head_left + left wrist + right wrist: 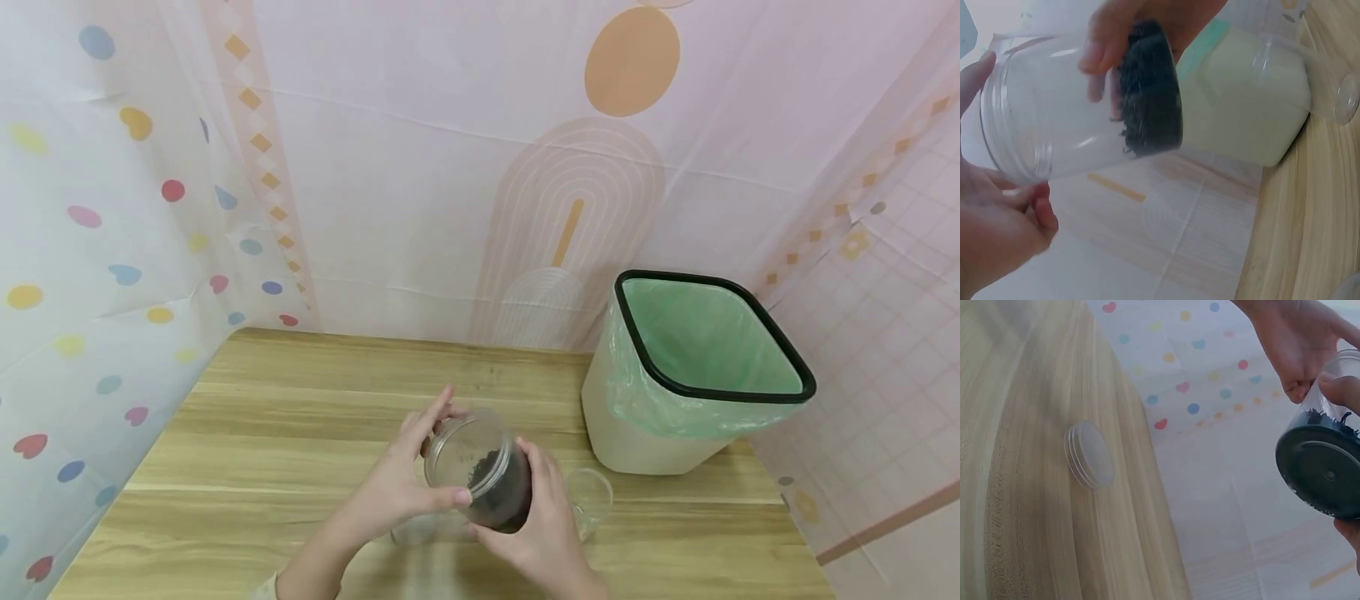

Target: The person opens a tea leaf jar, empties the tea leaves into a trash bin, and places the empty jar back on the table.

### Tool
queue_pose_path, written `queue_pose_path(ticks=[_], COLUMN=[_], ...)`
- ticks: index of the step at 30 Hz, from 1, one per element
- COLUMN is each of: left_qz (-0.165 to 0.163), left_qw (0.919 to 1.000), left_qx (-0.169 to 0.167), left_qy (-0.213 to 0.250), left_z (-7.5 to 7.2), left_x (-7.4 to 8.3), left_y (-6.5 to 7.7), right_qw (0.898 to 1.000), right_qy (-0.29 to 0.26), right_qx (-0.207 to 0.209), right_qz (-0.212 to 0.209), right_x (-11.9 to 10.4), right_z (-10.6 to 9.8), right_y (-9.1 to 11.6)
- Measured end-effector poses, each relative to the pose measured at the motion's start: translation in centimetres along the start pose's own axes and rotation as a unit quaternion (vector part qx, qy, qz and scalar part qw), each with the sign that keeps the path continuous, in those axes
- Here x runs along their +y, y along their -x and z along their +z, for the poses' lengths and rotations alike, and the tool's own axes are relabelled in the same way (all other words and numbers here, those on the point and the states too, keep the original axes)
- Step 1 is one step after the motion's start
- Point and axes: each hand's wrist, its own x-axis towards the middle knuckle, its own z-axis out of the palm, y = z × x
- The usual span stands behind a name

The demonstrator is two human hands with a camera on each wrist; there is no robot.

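A clear jar [468, 454] hangs tilted above the table, its uncapped mouth toward the left. Dark, loose shreds that look like tea leaves [1147, 94] lie at its base end. My left hand [408, 475] holds the jar around its mouth, thumb on the near side of the rim. Around the base end, my right hand [543, 521] grips the jar's side. Below the jar, a round clear lid [1089, 455] lies on the table. A clear glass [590, 496] stands on the table just right of my right hand.
A pale bin [637, 437] with a black rim and green liner stands at the table's back right. The wooden table [255, 417] meets patterned cloth [390, 208] hanging behind and along both sides.
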Motion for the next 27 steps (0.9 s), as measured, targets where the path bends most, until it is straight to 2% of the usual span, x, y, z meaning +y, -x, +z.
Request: queue_pose_path(ticks=[3,5,7,9,11,14,16,18,19,21,24,26,27], left_qz=[-0.043,-0.053,-0.040,-0.003,0.043,0.116,0.154,0.174,0.173,0.158,0.125,0.104,0.091], left_qw=[0.9988,0.9983,0.9989,0.9972,0.9867,0.9556,0.9382,0.9305,0.9303,0.9356,0.9537,0.9689,0.9764], left_qx=[0.004,-0.006,-0.026,-0.061,-0.106,-0.167,-0.190,-0.196,-0.195,-0.187,-0.165,-0.144,-0.133], left_qy=[-0.020,-0.022,-0.005,0.042,0.115,0.214,0.245,0.255,0.258,0.254,0.218,0.172,0.144], left_z=[0.3,0.3,0.1,-0.4,-0.9,-1.4,-1.5,-1.5,-1.5,-1.5,-1.5,-1.3,-1.2], left_x=[0.3,0.3,0.1,-0.3,-0.6,-0.9,-1.0,-1.1,-1.1,-1.2,-1.2,-1.1,-1.0], left_y=[0.2,0.2,0.2,0.2,0.1,-0.4,-0.7,-0.9,-0.9,-0.9,-0.7,-0.6,-0.6], right_qw=[0.999,1.000,1.000,0.995,0.985,0.967,0.956,0.950,0.949,0.945,0.947,0.952,0.958], right_qy=[0.022,0.013,-0.021,-0.071,-0.129,-0.203,-0.239,-0.258,-0.262,-0.270,-0.263,-0.251,-0.233], right_qx=[0.014,0.009,-0.006,-0.027,-0.051,-0.086,-0.108,-0.122,-0.128,-0.134,-0.135,-0.131,-0.124], right_qz=[-0.031,-0.019,0.019,0.062,0.099,0.130,0.133,0.130,0.124,0.124,0.125,0.117,0.109], right_x=[0.1,0.0,0.0,-0.1,-0.1,-0.1,-0.1,-0.1,-0.1,-0.2,-0.2,-0.2,-0.2], right_z=[0.1,0.1,0.1,0.0,-0.2,-0.6,-0.9,-1.1,-1.1,-1.2,-1.2,-1.0,-0.9], right_y=[0.1,0.2,0.3,0.3,0.4,0.4,0.5,0.5,0.5,0.5,0.5,0.5,0.4])
